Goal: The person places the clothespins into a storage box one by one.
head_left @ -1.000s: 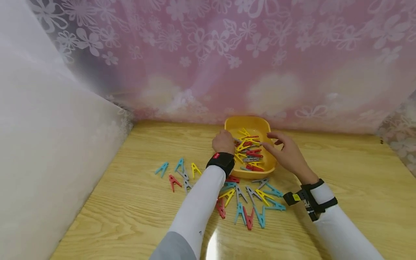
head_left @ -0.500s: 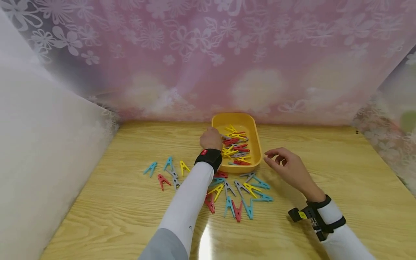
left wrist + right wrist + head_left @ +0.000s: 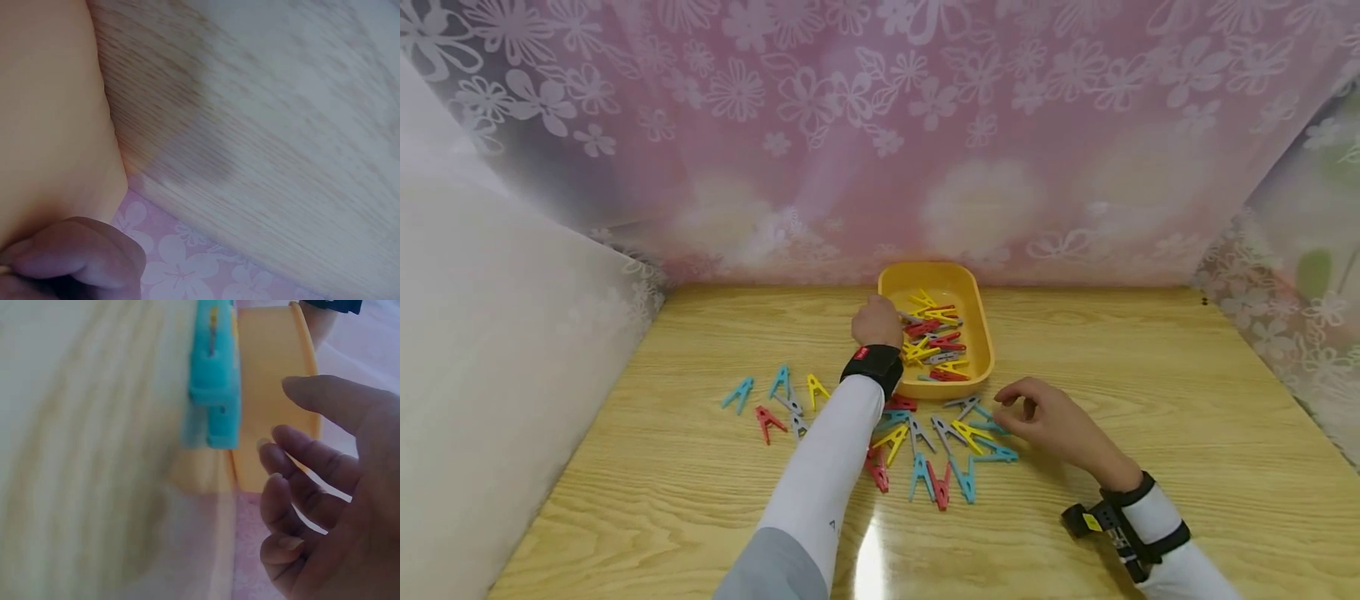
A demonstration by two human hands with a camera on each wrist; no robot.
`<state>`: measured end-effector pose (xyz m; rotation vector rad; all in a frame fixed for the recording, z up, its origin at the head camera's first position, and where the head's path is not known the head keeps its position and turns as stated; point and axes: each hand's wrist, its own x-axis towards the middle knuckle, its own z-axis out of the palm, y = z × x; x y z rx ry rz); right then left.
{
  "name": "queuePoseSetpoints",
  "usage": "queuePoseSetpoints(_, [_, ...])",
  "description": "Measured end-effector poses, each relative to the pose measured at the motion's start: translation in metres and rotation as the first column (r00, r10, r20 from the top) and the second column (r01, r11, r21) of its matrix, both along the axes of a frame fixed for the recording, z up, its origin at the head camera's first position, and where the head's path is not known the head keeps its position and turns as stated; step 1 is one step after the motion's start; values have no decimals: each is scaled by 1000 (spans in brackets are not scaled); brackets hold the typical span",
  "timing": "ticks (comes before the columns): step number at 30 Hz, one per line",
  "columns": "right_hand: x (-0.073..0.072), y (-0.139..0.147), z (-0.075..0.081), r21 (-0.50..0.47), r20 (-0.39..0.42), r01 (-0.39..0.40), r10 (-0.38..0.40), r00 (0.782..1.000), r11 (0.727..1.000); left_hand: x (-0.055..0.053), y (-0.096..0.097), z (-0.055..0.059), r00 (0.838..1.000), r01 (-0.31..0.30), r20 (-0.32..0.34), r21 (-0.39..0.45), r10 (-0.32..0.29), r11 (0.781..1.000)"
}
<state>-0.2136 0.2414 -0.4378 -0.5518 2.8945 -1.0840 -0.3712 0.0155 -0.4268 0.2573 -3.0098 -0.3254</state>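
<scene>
A yellow plastic basket (image 3: pixel 979 342) with red, yellow and grey clothespins (image 3: pixel 943 343) stands against the back curtain. My left hand (image 3: pixel 877 322) is at its left rim; in the left wrist view the curled fingers (image 3: pixel 94 253) grip beside the basket's outer wall (image 3: pixel 50 119). Lower right of the basket, my right hand (image 3: pixel 1051 422) hovers with loosely bent fingers by a blue clothespin (image 3: pixel 997 451). Nothing is between its thumb and fingers in the right wrist view, where blue clothespins (image 3: pixel 214 375) show close by.
Several loose clothespins (image 3: pixel 942 485) in blue, red, yellow and grey lie in front of the basket. Another loose group, with a red clothespin (image 3: pixel 770 423), is to the left, partly behind the left sleeve (image 3: pixel 823 467). A flowered curtain (image 3: pixel 820 167) rises behind the wooden table (image 3: pixel 685 500).
My right hand has left the basket's right rim and come down toward the loose clothespins at the right front. The left hand stays at the rim. The head view has shifted slightly to the right.
</scene>
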Motion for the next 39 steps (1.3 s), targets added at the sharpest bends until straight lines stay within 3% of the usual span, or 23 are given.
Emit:
queuePoseSetpoints(7, [-2, -4, -6, 39, 31, -14, 13, 999, 999, 4, 0, 4, 1000, 5, 29, -22, -4, 1000])
queuePoseSetpoints(16, [-8, -12, -4, 119, 79, -44, 35, 996, 992, 3, 1, 3, 1000, -5, 0, 2, 5, 1000])
queuePoseSetpoints(27, [-13, -28, 1, 316, 20, -6, -1, 1000, 949, 2, 0, 3, 1000, 3, 31, -16, -2, 1000])
queuePoseSetpoints(35, [-11, -28, 4, 330, 16, 10, -16, 1000, 944, 2, 0, 5, 999, 1, 35, -7, -1, 1000])
queuePoseSetpoints(39, [-6, -22, 7, 301, -36, 34, -25, 999, 953, 2, -1, 4, 999, 2, 46, -1, -2, 1000])
